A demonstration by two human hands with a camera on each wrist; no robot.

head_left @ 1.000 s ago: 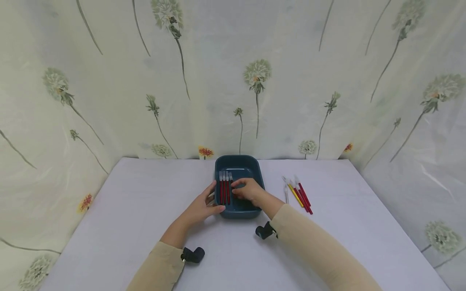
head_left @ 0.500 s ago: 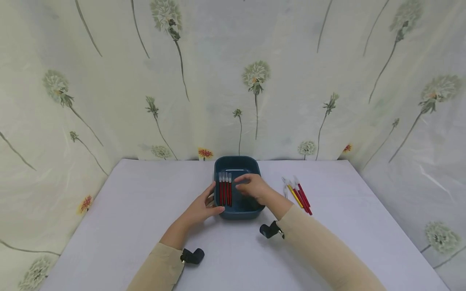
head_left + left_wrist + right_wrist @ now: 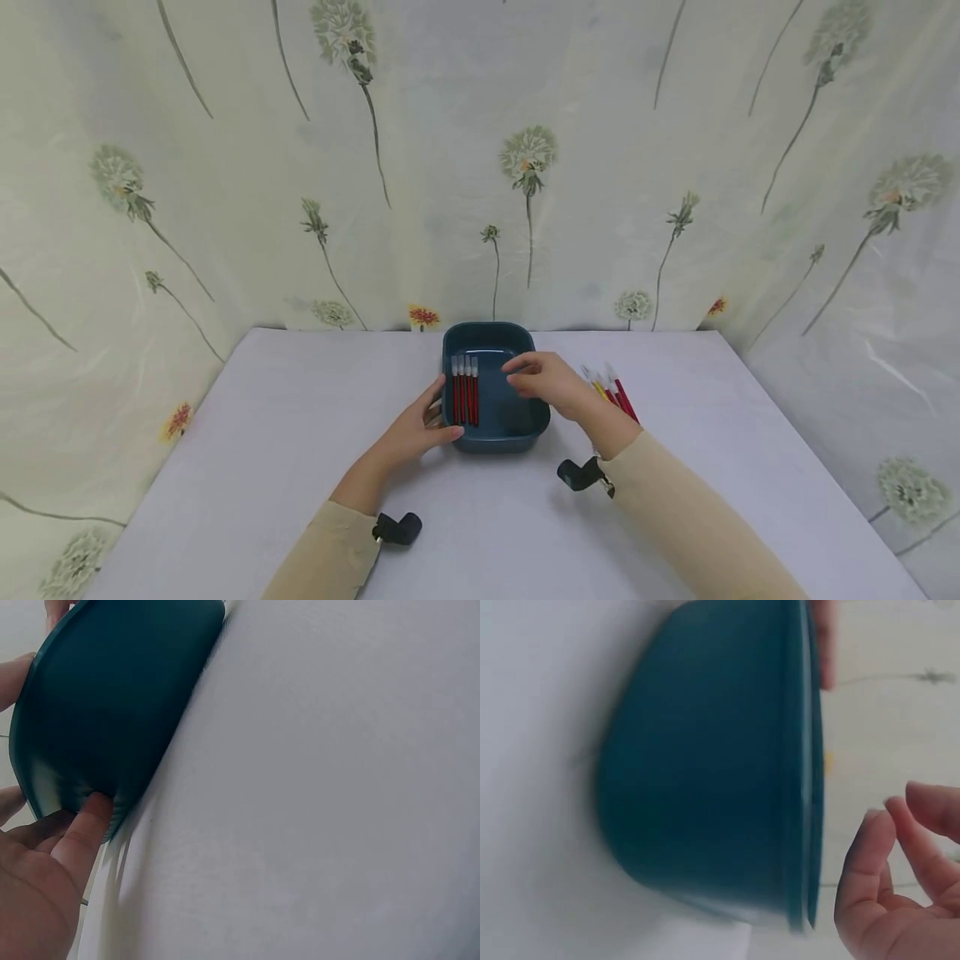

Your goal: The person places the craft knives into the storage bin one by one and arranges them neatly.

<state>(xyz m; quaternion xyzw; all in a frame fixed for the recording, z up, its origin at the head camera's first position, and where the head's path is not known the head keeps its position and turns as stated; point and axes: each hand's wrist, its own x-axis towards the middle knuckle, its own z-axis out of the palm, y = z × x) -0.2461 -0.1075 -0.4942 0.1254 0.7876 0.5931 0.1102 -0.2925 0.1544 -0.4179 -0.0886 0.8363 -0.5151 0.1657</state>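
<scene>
A blue tub [image 3: 495,445] sits on the white worktop [image 3: 300,417], near the back edge. Inside it, four red sticks [image 3: 462,398] with clear caps lie side by side in a neat row next to the left wall, caps pointing to the back. The left hand [image 3: 414,429] holds the tub at its left side, with the thumb at the near corner and the other fingers by the side wall. The left wrist view shows one finger pressed on the outside of the tub. The right hand [image 3: 551,385] is up over the right rim of the tub, and it holds nothing. Its fingers are bent, and in the right wrist view the thumb and fingertips are close together, with just a narrow space there. To the right of the tub, more sticks [image 3: 625,402] lie on the worktop in a loose bunch. Some are red and one is yellow [image 3: 602,393]. The right arm hides part of them, so I cannot tell how many there are. Both arms wear tan sleeves [image 3: 697,517], and a small black camera [image 3: 397,527] is on each wrist. Behind the worktop hangs a pale cloth [image 3: 442,167] with fluffy dandelions on it.
</scene>
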